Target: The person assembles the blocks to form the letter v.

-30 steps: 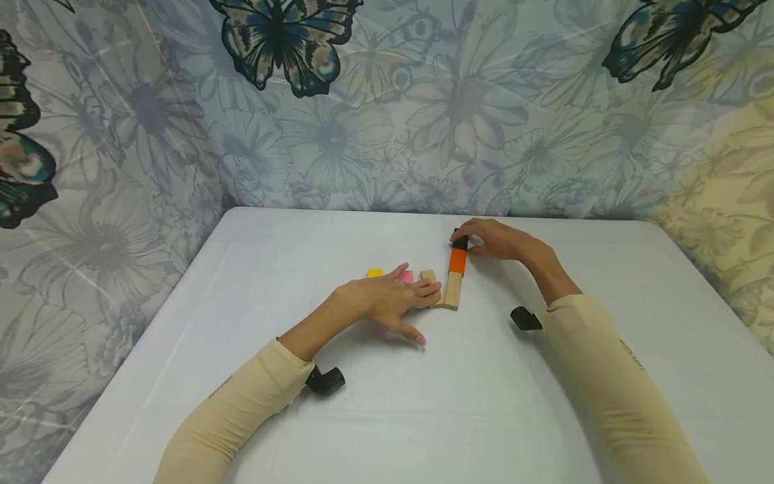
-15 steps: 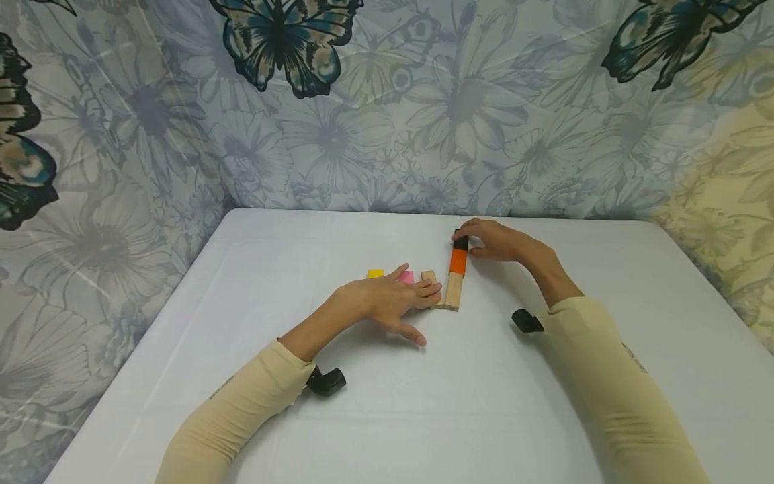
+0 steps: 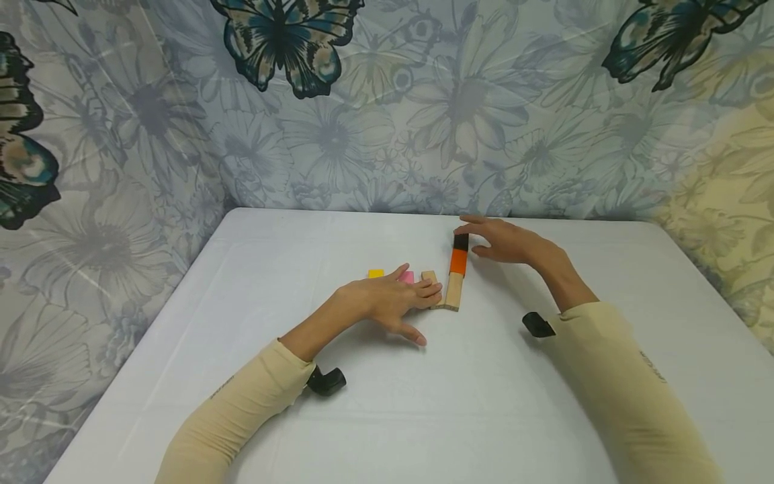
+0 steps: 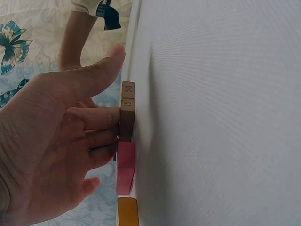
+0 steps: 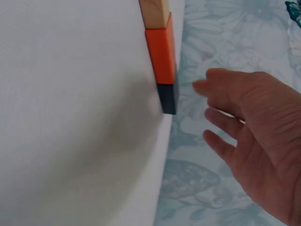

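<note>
Black block [image 3: 461,242] caps a row with the orange block [image 3: 457,261] mid-table in my head view; my right hand [image 3: 504,242] hovers beside, fingers spread. Left wrist: left hand [image 4: 51,141], fingers straight, presses the wooden block [image 4: 127,111]. Right wrist: fingers clear of the blocks.

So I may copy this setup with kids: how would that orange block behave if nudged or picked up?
The orange block looks like a rigid painted wooden piece, so probably stiff and light. It lies flat on the white table with square edges, so it should slide rather than roll or tip. Nudging it would likely shift the black block at its end.
</note>
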Available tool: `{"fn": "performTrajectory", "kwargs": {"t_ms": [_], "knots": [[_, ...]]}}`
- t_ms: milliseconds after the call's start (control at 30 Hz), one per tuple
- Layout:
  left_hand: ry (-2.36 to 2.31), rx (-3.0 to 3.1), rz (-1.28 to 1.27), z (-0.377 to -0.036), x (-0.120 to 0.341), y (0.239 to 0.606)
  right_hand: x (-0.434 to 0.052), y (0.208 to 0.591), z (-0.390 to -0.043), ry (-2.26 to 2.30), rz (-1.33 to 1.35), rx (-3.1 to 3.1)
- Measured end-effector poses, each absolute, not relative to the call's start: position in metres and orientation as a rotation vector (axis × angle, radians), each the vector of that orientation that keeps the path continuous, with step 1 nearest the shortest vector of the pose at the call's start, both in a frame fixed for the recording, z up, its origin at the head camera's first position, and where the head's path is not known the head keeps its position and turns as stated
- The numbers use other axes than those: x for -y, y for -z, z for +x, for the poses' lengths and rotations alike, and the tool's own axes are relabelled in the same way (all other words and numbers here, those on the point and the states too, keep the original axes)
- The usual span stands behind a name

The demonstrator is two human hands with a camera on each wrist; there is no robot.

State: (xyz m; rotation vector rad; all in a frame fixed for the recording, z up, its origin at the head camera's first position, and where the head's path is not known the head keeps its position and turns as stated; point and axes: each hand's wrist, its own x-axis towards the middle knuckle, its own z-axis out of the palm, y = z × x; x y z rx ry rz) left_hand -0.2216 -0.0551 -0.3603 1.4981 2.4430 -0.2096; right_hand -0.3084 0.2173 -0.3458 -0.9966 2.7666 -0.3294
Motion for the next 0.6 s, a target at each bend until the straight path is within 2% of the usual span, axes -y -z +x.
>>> {"fn": "performTrajectory", "kwargs": {"t_ms": [233, 600], "knots": [[0.187, -2.435, 1.481, -0.222, 0.054, 0.36, -0.227, 0.332, -0.289, 0.242, -1.057, -2.753], [0.153, -2.421, 1.482, -0.225, 0.054, 0.36, -0.235, 0.349, -0.277, 0.252, -1.046, -2.637]]}}
